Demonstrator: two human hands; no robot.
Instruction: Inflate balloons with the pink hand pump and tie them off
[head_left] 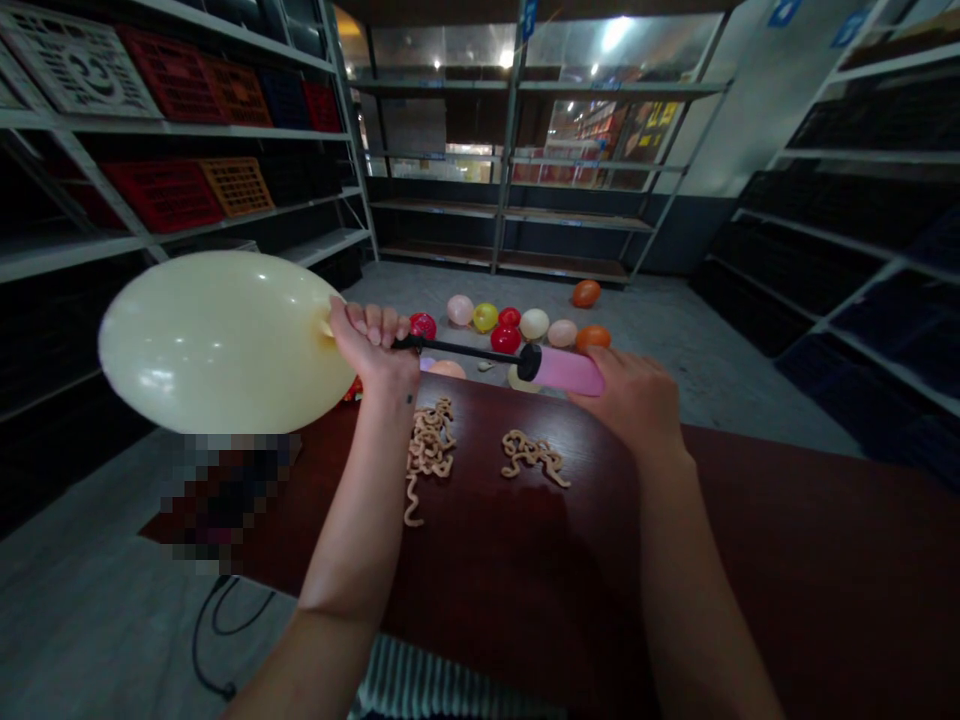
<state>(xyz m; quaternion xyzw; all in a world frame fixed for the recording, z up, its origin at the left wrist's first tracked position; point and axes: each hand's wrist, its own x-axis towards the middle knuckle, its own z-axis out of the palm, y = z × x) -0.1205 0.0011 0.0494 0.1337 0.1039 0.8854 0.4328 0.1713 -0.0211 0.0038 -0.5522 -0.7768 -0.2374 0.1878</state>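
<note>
A large pale yellow balloon [225, 340], swollen and shiny, stretches out to the left of my left hand [375, 340]. That hand is closed around the balloon's neck and the black end of a hand balloon pump [566, 370]. From there the pump's thin black rod runs right into a black collar and a pink barrel. My right hand [637, 400] grips the far end of the pink barrel, its fingers partly hidden behind it. The pump is held nearly level above the dark red-brown table [510, 560]. The join between balloon and pump is covered by my left fingers.
Two piles of tan, squiggly strands [534, 455] lie on the table. Beyond it, several inflated balloons [506, 338] rest on the grey floor. Metal shelving [510, 215] stands at the back, with crates [161, 195] on the left racks. A black cable [199, 640] trails at lower left.
</note>
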